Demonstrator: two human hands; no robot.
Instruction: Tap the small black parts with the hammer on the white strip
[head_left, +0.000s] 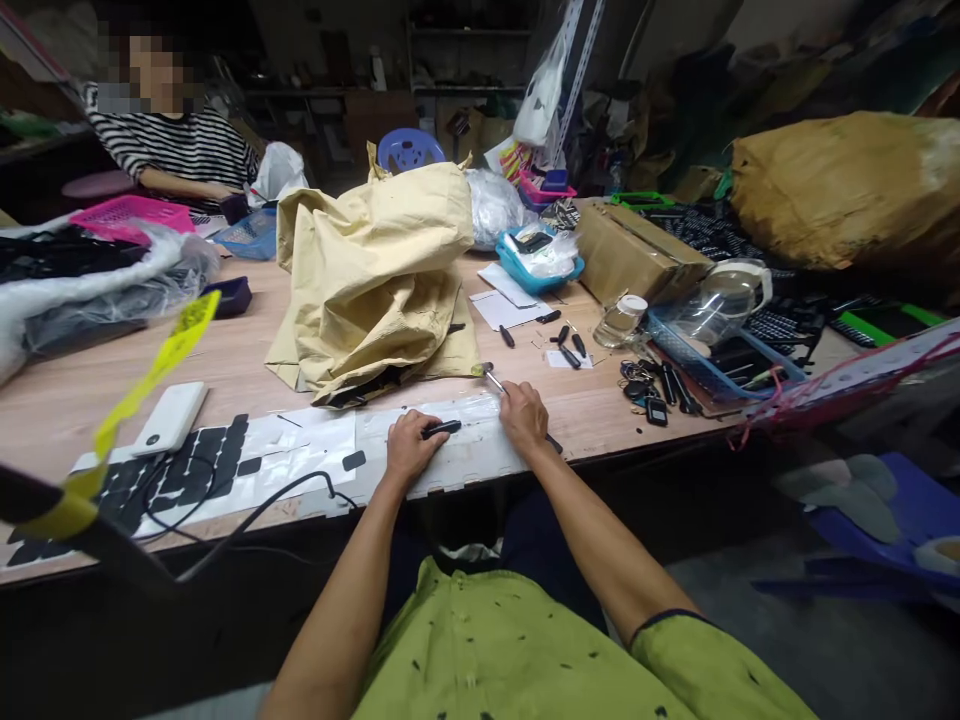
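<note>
My left hand (410, 443) rests on a white sheet (450, 450) at the table's front edge, fingers closed on a small black elongated part (441, 429). My right hand (524, 416) sits just to its right, gripping a thin screwdriver-like tool (493, 379) whose metal tip points up and left. Several more small black parts (568, 346) lie on the wood beyond my right hand. To the left, a white sheet with black adhesive pads (202, 462) lies along the table edge.
A crumpled tan bag (375, 270) fills the table's middle. A white power bank (170, 417) and a black cable (247, 515) lie left. A cardboard box (637, 250), blue trays (536, 265), a clear jug (724, 300) and keys (645, 385) sit right. A person in a striped shirt (176, 145) sits far left.
</note>
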